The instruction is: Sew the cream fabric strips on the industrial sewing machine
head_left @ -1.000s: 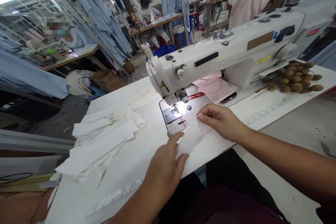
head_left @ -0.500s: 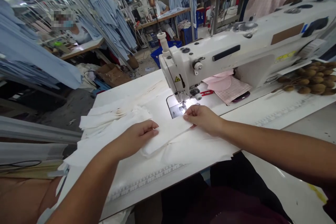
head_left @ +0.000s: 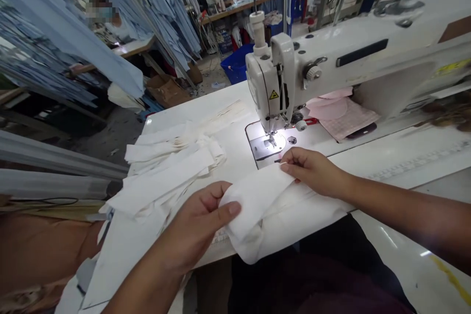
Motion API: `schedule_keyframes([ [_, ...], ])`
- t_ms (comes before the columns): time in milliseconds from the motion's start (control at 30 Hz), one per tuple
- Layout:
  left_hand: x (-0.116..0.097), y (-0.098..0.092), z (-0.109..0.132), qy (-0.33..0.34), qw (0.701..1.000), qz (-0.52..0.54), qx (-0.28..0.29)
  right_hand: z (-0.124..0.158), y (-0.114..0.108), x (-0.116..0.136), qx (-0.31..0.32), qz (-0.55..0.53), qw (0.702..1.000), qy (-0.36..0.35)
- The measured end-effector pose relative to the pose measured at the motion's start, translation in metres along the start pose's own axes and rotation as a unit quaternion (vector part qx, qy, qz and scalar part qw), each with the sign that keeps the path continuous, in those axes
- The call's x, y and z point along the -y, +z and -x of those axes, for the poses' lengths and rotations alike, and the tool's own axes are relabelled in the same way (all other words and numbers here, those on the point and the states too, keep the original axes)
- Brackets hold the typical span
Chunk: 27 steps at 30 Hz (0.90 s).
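A white fabric piece [head_left: 257, 194] is stretched between my two hands at the front of the sewing table. My left hand [head_left: 202, 213] pinches its left end, thumb on top. My right hand [head_left: 312, 169] grips its right corner between thumb and fingers, just in front of the needle plate. More white cloth hangs below it over the table's front edge. Beyond the fabric stands a white sewing machine [head_left: 270, 78], its lamp lighting the presser foot [head_left: 271, 141]. The fabric lies apart from the foot. Left of it, a pile of white fabric strips [head_left: 169, 171] covers the table.
Pink checked fabric [head_left: 349, 117] lies under the machine arm, beside a dark flat object. A blue bin [head_left: 237, 65] and cardboard box [head_left: 167, 91] stand on the floor behind. Light-blue garments [head_left: 91, 34] hang at the left. Two people sit at other tables.
Both hands have drawn the white fabric toward me and lifted it, away from the needle area. My left hand now grips its end with the thumb on top. The view has shifted closer.
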<state>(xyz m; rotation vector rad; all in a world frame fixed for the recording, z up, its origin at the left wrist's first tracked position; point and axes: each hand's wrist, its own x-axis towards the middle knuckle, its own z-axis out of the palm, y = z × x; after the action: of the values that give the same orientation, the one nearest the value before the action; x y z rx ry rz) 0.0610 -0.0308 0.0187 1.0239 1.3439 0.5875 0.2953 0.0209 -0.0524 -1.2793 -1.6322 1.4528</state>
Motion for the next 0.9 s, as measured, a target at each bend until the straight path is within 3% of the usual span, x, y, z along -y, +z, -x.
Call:
schedule_keyframes([
  [200, -0.018, -0.034, -0.013, 0.024, 0.977, -0.207, -0.052, -0.002, -0.002, 0.004, -0.039, -0.031, 0.998, 0.032],
  [333, -0.010, -0.049, -0.031, 0.034, 0.905, -0.423, -0.042, -0.009, 0.001, 0.008, -0.012, 0.003, 1.000, 0.026],
  [433, -0.008, -0.042, -0.042, 0.049, 0.862, -0.498, -0.080, -0.016, 0.004, 0.008, -0.011, 0.037, 0.999, -0.007],
  [533, -0.008, -0.021, -0.057, 0.107, 0.881, -0.450, -0.100, -0.021, 0.007, 0.006, -0.021, 0.025, 0.999, -0.011],
  [667, -0.006, 0.010, -0.086, 0.175, 0.922, -0.344, -0.034, -0.022, 0.008, 0.005, -0.033, -0.026, 0.999, -0.008],
  [767, -0.006, 0.024, -0.101, 0.157, 0.946, -0.282, 0.011, -0.022, 0.007, 0.005, -0.042, -0.052, 0.998, -0.002],
  [900, -0.008, 0.027, -0.102, 0.132, 0.958, -0.255, -0.011, -0.024, 0.005, 0.004, -0.043, -0.066, 0.997, 0.017],
])
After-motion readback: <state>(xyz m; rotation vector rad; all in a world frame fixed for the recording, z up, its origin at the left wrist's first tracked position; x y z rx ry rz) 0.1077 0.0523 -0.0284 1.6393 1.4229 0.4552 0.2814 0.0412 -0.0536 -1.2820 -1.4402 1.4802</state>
